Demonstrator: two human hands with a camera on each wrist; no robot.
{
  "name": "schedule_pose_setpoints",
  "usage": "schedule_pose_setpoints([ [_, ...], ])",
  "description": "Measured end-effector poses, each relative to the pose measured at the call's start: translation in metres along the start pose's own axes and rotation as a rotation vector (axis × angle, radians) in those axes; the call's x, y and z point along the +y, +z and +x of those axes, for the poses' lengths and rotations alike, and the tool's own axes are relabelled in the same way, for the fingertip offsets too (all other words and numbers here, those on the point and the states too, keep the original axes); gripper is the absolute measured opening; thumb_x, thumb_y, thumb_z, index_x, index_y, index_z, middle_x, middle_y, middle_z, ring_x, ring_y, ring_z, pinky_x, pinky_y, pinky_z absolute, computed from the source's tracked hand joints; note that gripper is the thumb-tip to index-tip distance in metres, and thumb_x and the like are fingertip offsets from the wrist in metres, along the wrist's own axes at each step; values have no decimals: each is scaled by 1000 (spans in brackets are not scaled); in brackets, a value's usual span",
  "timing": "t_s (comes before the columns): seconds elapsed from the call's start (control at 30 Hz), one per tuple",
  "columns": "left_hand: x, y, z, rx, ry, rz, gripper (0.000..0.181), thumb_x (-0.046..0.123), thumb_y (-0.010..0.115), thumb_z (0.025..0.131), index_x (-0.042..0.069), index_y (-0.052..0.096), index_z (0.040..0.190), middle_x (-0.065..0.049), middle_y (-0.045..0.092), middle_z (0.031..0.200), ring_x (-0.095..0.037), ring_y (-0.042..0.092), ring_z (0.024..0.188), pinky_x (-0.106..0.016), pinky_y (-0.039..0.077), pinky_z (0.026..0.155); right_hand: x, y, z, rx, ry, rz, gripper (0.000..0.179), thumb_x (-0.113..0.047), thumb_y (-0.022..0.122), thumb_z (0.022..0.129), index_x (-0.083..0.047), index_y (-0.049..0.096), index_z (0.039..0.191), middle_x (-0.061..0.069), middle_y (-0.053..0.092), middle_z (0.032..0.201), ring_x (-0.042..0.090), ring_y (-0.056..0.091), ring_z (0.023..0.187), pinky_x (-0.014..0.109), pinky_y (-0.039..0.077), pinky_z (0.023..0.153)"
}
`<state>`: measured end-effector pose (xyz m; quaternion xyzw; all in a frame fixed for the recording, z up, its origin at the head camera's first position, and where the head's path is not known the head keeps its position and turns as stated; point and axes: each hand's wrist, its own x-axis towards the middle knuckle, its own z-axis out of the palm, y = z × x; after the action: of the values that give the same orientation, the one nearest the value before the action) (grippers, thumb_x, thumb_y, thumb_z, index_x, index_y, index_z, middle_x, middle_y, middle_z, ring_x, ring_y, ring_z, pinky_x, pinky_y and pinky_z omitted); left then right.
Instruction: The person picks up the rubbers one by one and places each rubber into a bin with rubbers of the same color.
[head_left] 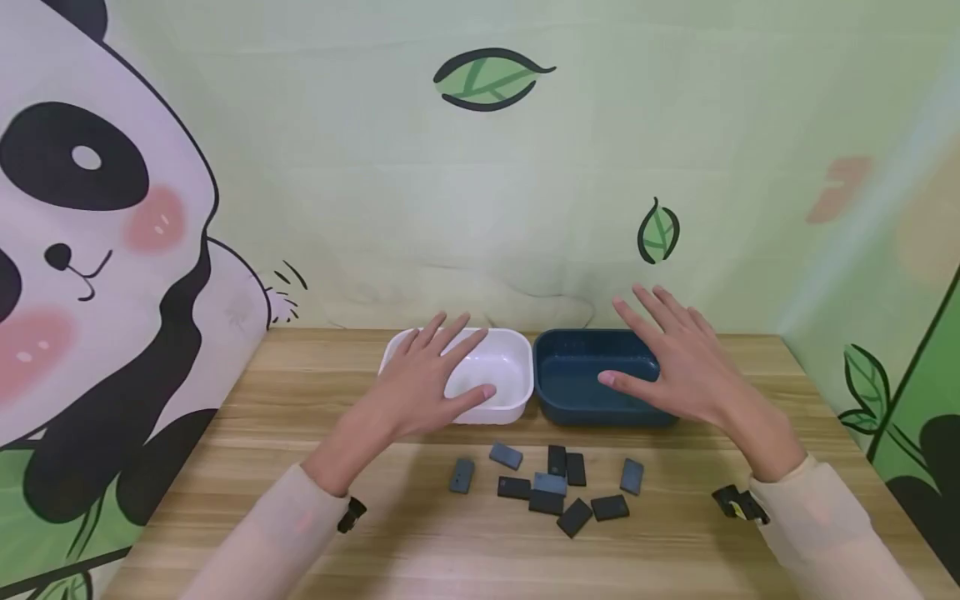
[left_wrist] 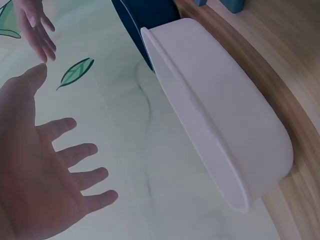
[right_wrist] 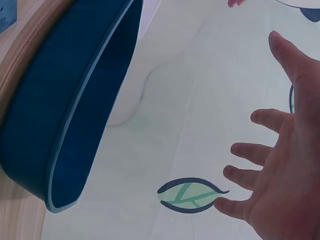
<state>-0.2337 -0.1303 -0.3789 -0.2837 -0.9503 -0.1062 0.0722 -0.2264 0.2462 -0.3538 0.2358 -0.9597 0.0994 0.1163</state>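
My left hand (head_left: 427, 379), fingers spread, hovers above the white bin (head_left: 504, 408) and holds nothing. On the other side, my right hand (head_left: 686, 367) is raised with spread fingers over the dark blue bin (head_left: 600, 412), likewise holding nothing. Both wrist views show the palms apart from the bins. Small flat rectangular blocks lie scattered on the table in front of the bins. Several are black, among them a block (head_left: 575, 517) near the front; several are grey-blue, such as the block (head_left: 462, 475) at the left and another (head_left: 632, 477) at the right.
The wood-grain table (head_left: 315, 500) ends at the back against a pale green printed wall cloth (head_left: 360, 167). The two bins stand side by side near that back edge. A few blocks touch or overlap in the middle of the scatter.
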Motion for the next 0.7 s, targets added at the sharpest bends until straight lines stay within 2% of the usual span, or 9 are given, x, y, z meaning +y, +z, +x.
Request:
schedule_pose_setpoints([
  [0.2, -21, -3, -20, 38, 13, -100, 80, 63, 61, 100, 20, 40, 165, -15, 30, 172, -43, 21, 159, -67, 23, 124, -9, -1, -5, 4, -85, 3, 100, -64, 73, 92, -16, 31, 168, 18, 22, 174, 46, 17, 159, 75, 23, 119],
  [0.33, -40, -5, -41, 34, -68, -210, 82, 62, 62, 101, 21, 36, 167, -14, 29, 172, -42, 24, 158, -66, 27, 123, -16, 6, -13, 25, -158, 30, 96, -60, 77, 91, -15, 37, 166, 18, 30, 171, 47, 26, 156, 74, 31, 116],
  [0.47, -59, -4, -57, 58, -160, -334, 81, 59, 60, 104, 18, 30, 168, -15, 31, 170, -41, 29, 156, -66, 30, 122, -28, 19, -21, 29, -229, 132, 90, -53, 80, 92, -17, 41, 164, 17, 40, 166, 44, 38, 150, 70, 40, 112],
  [0.6, -74, 5, -62, 131, -204, -468, 74, 48, 57, 109, 9, 31, 166, -19, 36, 167, -42, 32, 154, -65, 31, 121, -45, 38, -23, -37, -238, 266, 80, -49, 79, 95, -18, 46, 161, 13, 48, 159, 38, 46, 144, 62, 47, 110],
  [0.7, -83, 17, -60, 177, -250, -579, 68, 39, 55, 111, 5, 31, 165, -22, 38, 165, -45, 36, 151, -65, 36, 119, -57, 56, -19, -105, -233, 346, 71, -48, 76, 97, -17, 52, 157, 9, 54, 153, 33, 52, 140, 57, 50, 109],
])
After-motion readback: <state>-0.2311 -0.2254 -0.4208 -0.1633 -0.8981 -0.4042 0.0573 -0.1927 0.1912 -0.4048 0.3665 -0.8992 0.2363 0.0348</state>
